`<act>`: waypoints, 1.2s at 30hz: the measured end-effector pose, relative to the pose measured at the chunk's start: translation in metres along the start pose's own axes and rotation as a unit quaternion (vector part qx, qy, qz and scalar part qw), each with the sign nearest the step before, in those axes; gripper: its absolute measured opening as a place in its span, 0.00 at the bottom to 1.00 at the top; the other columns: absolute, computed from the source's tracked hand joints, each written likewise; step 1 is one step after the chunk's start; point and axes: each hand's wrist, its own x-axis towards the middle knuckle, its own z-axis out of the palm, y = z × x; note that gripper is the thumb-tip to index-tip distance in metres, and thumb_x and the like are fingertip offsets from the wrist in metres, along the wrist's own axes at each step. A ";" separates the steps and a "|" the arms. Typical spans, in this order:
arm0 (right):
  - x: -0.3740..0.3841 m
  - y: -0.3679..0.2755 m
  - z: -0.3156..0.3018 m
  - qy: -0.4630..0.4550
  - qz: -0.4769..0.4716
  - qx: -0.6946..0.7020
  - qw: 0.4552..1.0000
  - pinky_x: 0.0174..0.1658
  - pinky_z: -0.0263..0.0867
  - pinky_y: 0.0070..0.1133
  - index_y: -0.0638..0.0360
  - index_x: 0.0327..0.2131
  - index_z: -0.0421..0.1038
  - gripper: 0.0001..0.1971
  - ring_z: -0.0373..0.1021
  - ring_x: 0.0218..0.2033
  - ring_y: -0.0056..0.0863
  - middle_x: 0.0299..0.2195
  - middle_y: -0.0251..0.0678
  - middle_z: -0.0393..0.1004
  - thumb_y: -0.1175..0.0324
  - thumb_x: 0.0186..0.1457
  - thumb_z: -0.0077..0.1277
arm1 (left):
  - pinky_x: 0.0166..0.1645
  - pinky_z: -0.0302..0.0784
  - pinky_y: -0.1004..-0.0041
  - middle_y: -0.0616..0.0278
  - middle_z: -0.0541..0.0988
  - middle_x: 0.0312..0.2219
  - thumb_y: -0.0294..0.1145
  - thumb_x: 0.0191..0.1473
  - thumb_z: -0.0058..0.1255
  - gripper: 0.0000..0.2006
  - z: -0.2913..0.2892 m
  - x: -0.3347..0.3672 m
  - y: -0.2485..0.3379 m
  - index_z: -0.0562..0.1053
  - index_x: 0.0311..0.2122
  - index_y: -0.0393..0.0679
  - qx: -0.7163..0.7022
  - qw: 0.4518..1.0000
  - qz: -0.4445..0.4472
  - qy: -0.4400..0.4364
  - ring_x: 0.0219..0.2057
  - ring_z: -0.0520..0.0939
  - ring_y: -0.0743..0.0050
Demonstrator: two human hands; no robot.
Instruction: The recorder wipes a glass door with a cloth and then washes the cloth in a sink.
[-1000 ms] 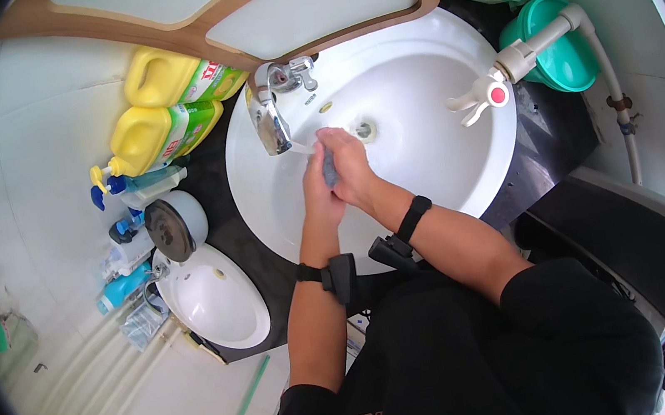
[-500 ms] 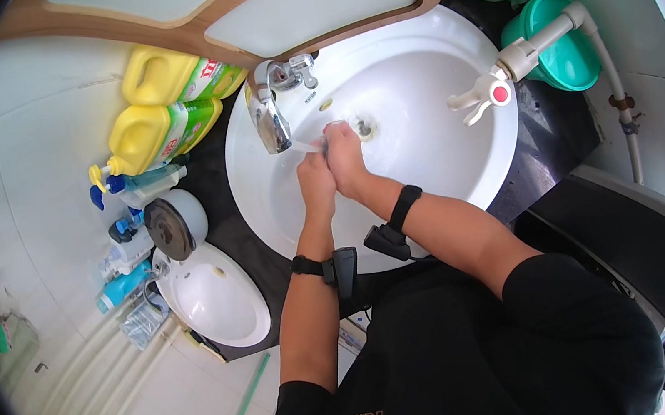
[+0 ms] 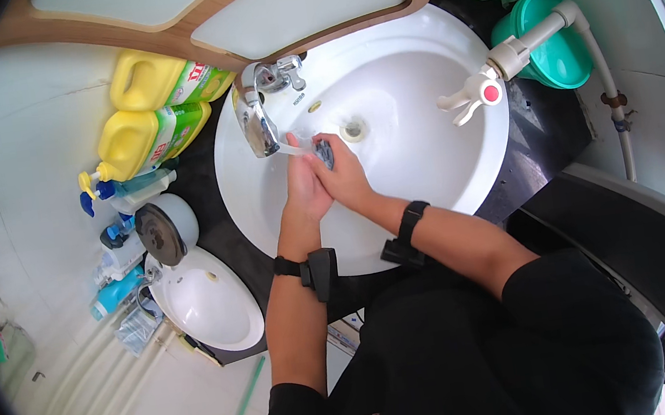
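Both my hands are over the white washbasin [image 3: 434,152], close under the chrome tap [image 3: 258,126]. A stream of water [image 3: 291,149] runs from the spout onto them. My left hand [image 3: 306,184] is turned palm up with its fingers stretched out. My right hand [image 3: 345,176] lies against the left palm, its fingers curled round a small dark grey object [image 3: 325,155]. Its mottled surface shows between thumb and fingers, but its kind cannot be made out. The drain hole [image 3: 353,130] is just beyond my right hand.
Yellow jugs [image 3: 131,142], pump bottles and a lidded pot [image 3: 161,230] crowd the left side beside a smaller white basin [image 3: 210,299]. On the right a white pipe valve [image 3: 476,96] juts over the basin near a green bucket [image 3: 550,44]. A wood-framed cabinet [image 3: 306,9] hangs above.
My hands were clasped together; now the left palm has opened upward and the dark grey object shows in my right hand. The whole view has shifted slightly.
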 end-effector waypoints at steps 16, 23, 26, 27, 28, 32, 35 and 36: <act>0.040 -0.006 0.009 -0.165 0.189 0.086 0.964 0.24 0.64 0.21 0.65 0.29 0.72 0.10 0.68 0.16 0.23 0.18 0.40 0.72 0.67 0.51 0.47 | 0.58 0.57 0.55 0.46 0.61 0.52 0.46 0.60 0.31 0.26 -0.047 -0.046 -0.050 0.55 0.54 0.33 -0.068 0.992 0.065 0.090 0.53 0.64 0.49; 0.040 0.003 0.005 -0.063 0.220 0.071 0.971 0.30 0.63 0.30 0.66 0.22 0.70 0.20 0.69 0.22 0.37 0.18 0.45 0.71 0.58 0.56 0.40 | 0.54 0.63 0.55 0.51 0.65 0.48 0.44 0.61 0.30 0.21 -0.007 -0.017 -0.042 0.59 0.52 0.41 -0.111 0.988 0.055 0.095 0.49 0.68 0.55; 0.030 0.007 -0.002 -0.117 0.050 -0.062 0.990 0.43 0.61 0.34 0.66 0.31 0.71 0.16 0.68 0.39 0.48 0.33 0.53 0.73 0.61 0.54 0.41 | 0.53 0.64 0.59 0.53 0.70 0.45 0.42 0.60 0.33 0.18 0.001 0.005 -0.015 0.64 0.48 0.42 -0.127 0.991 0.044 -0.011 0.47 0.71 0.59; 0.020 0.013 0.000 -0.070 -0.035 -0.081 0.994 0.48 0.58 0.34 0.66 0.39 0.68 0.15 0.66 0.42 0.46 0.37 0.53 0.71 0.63 0.54 0.42 | 0.53 0.64 0.59 0.53 0.70 0.45 0.42 0.60 0.33 0.18 -0.006 0.018 -0.008 0.64 0.48 0.42 -0.127 0.991 0.041 -0.015 0.47 0.71 0.59; 0.011 0.013 0.003 -0.027 -0.121 -0.096 0.988 0.53 0.54 0.34 0.65 0.47 0.64 0.19 0.64 0.46 0.44 0.41 0.52 0.69 0.65 0.54 0.43 | 0.54 0.64 0.60 0.54 0.72 0.44 0.41 0.60 0.35 0.16 -0.022 0.028 -0.002 0.65 0.47 0.42 -0.071 0.995 0.059 0.037 0.46 0.72 0.60; 0.020 0.023 -0.045 -0.130 0.035 -0.014 0.991 0.39 0.66 0.24 0.64 0.49 0.63 0.19 0.69 0.35 0.31 0.32 0.41 0.71 0.72 0.52 0.46 | 0.55 0.64 0.63 0.58 0.75 0.43 0.38 0.59 0.40 0.14 -0.030 0.041 0.006 0.68 0.46 0.42 -0.037 0.991 0.104 0.079 0.46 0.74 0.64; 0.050 0.031 -0.088 -0.181 0.175 0.036 0.967 0.27 0.64 0.17 0.64 0.41 0.67 0.12 0.66 0.27 0.18 0.24 0.32 0.69 0.68 0.55 0.46 | 0.58 0.60 0.59 0.55 0.68 0.50 0.39 0.60 0.37 0.17 -0.001 0.039 0.009 0.63 0.51 0.41 -0.020 0.992 0.098 0.072 0.52 0.68 0.59; 0.054 0.030 -0.096 -0.181 0.178 0.036 0.967 0.27 0.64 0.17 0.64 0.41 0.67 0.12 0.66 0.27 0.18 0.24 0.32 0.69 0.68 0.55 0.46 | 0.59 0.58 0.56 0.53 0.65 0.53 0.39 0.60 0.37 0.18 0.001 0.036 0.007 0.62 0.52 0.40 -0.019 0.994 0.093 0.058 0.54 0.66 0.56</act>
